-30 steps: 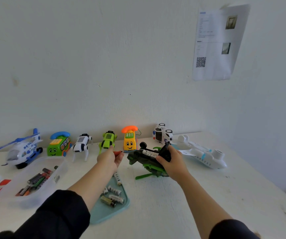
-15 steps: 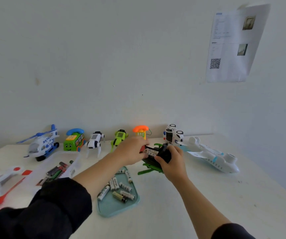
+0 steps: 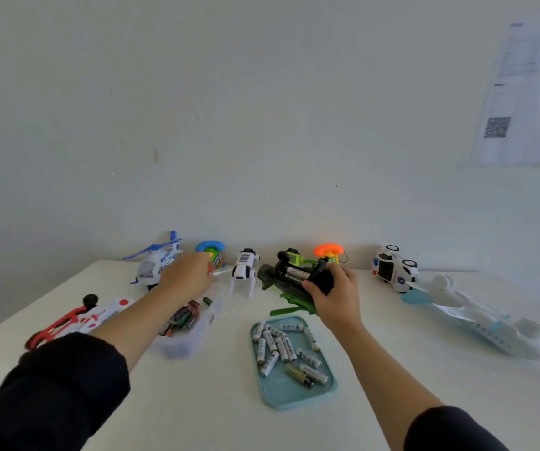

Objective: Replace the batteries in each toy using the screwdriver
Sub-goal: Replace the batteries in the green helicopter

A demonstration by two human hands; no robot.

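My right hand (image 3: 335, 296) grips a dark green toy helicopter (image 3: 278, 279), turned belly up just above the table. Its battery compartment is uncovered and a white battery (image 3: 298, 274) lies inside. My left hand (image 3: 185, 279) is off to the left, pinching a small battery (image 3: 218, 272) above the far end of a clear plastic box (image 3: 194, 345) that holds several dark batteries. A teal tray (image 3: 294, 393) in front of the helicopter carries several white batteries. I see no screwdriver.
Along the wall stand a blue-white helicopter (image 3: 156, 265), a blue-green phone toy (image 3: 215, 255), a white robot dog (image 3: 244, 270), a green robot dog (image 3: 293, 255), an orange phone toy (image 3: 327, 252) and a police car (image 3: 394, 270). A white aeroplane (image 3: 477, 320) lies right, a red-white toy (image 3: 76, 320) left.
My left hand reached to the helicopter's compartment, then swung left over the clear box with a battery pinched in it. My right hand kept its hold. The view turned left.
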